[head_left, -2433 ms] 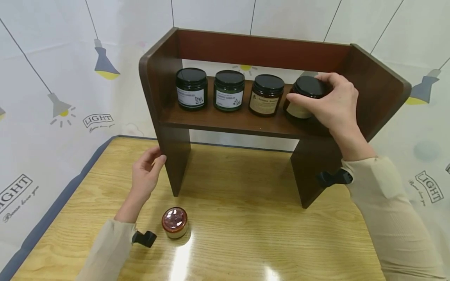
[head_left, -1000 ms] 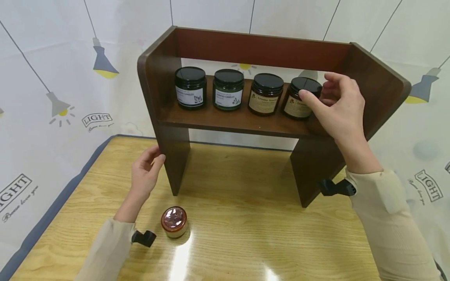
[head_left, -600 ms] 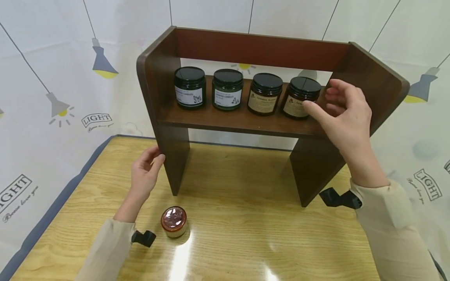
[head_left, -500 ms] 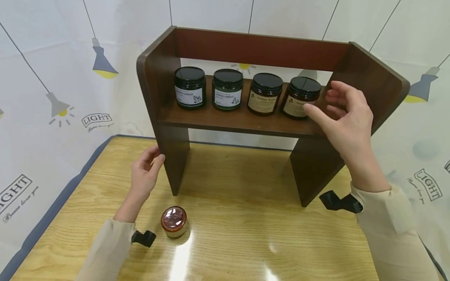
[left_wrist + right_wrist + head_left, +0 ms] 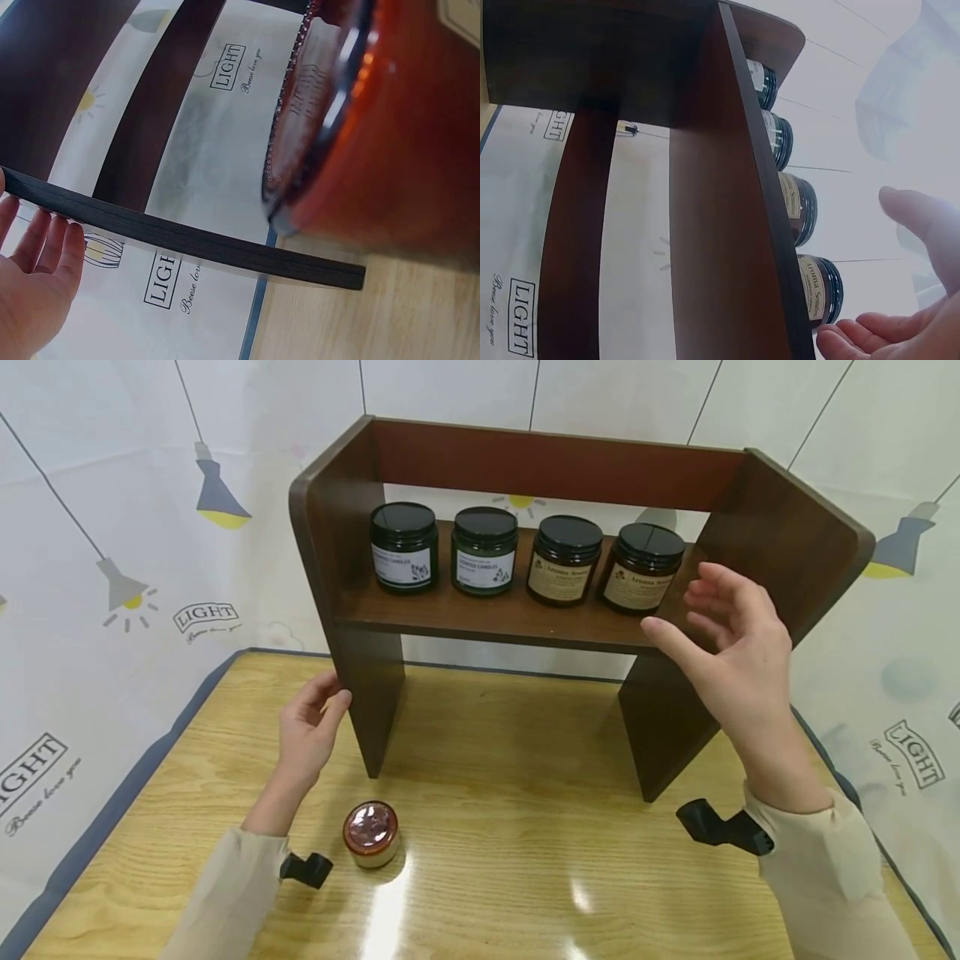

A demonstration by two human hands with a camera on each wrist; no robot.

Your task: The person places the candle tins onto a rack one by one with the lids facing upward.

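Note:
Two green candle jars with white labels (image 5: 403, 567) and two amber candle jars with tan labels (image 5: 558, 578) stand upright in a row on the dark wooden shelf (image 5: 480, 628). All wear black lids. My right hand (image 5: 738, 647) hovers in front of the rightmost amber jar (image 5: 821, 289), holding nothing; thumb and fingers are spread apart. The left hand (image 5: 311, 722) touches the outside of the shelf's left side panel near its front edge. In the left wrist view, the fingers (image 5: 56, 251) extend up to that panel.
A squat amber glass jar (image 5: 372, 833) sits on the wooden table (image 5: 525, 860) near the left wrist, its embossed end facing up. It looms large in the left wrist view. Behind the shelf hangs a pale backdrop (image 5: 150, 635) printed with lamps.
My right hand has let go of the rightmost amber jar and drawn back, down and towards me. That jar now stands free on the shelf. The left hand has stayed at the panel.

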